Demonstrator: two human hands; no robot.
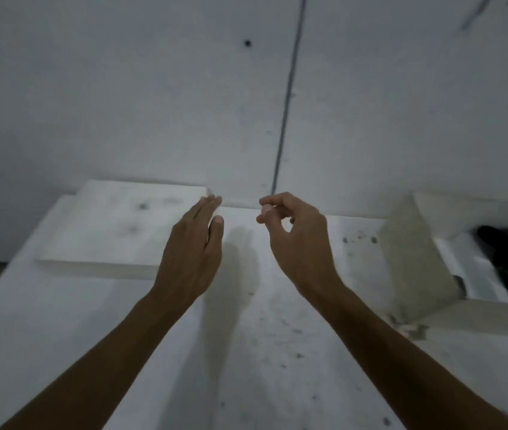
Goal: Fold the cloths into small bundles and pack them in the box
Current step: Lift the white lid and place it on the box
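Observation:
Both my hands hover above the white table point(60, 336), side by side near its far edge. My left hand point(193, 249) has straight fingers held together and holds nothing. My right hand point(296, 234) has loosely curled fingers with thumb near the fingertips, and nothing shows between them. An open white box point(414, 259) stands at the right, its flap raised. Inside it lies a dark cloth point(507, 256), partly cut off by the frame edge. No other cloth is visible on the table.
A flat white slab point(116, 225) lies on the table at the back left. A pale wall point(153, 88) with a dark vertical seam rises right behind the table. Small dark specks dot the tabletop.

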